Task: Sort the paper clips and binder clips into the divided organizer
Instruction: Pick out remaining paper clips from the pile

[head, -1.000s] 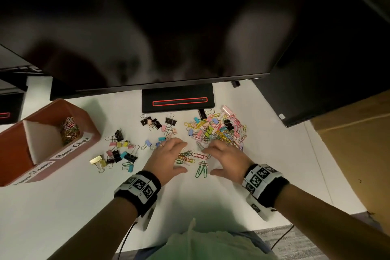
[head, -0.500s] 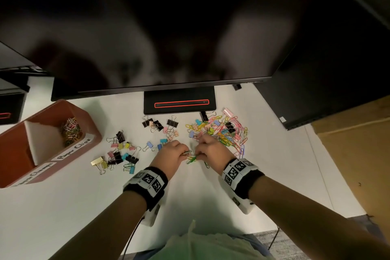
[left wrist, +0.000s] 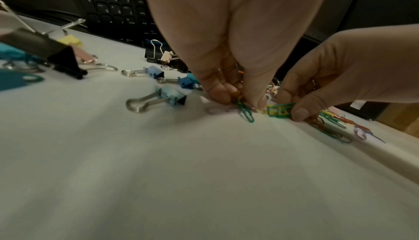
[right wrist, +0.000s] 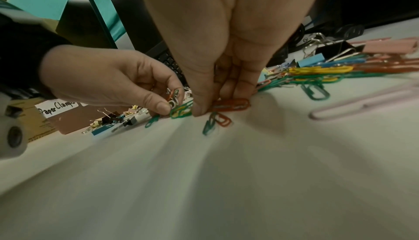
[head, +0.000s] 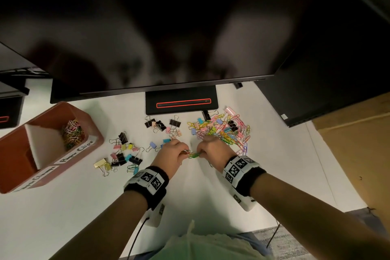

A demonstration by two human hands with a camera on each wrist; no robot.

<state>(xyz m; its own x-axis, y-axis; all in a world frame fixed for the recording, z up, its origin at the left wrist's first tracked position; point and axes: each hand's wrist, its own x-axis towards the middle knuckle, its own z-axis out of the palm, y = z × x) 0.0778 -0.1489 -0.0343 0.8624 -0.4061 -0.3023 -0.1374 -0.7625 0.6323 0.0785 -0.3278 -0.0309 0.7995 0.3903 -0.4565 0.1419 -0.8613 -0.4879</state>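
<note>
On the white desk my left hand (head: 184, 152) and right hand (head: 201, 152) meet fingertip to fingertip over a small bunch of paper clips (head: 193, 155). The left hand (left wrist: 235, 98) pinches several small clips, with a green paper clip (left wrist: 244, 112) hanging below. The right hand (right wrist: 211, 107) pinches green and yellow clips (left wrist: 280, 110) and touches a red clip (right wrist: 231, 105). A big mixed pile of paper clips (head: 223, 131) lies just beyond. Binder clips (head: 124, 152) are scattered to the left. The red divided organizer (head: 84, 152) at far left holds paper clips (head: 72, 133) in its far compartment.
A monitor base (head: 181, 101) and dark screen overhang the back of the desk. More binder clips (head: 162, 125) lie by the base. A keyboard (left wrist: 113, 2) sits behind them. A cardboard box (head: 358, 143) stands past the desk's right edge.
Both hands lay spread beside the clips a second ago. They have since drawn together, and the fingers have curled to pinch paper clips between them.
</note>
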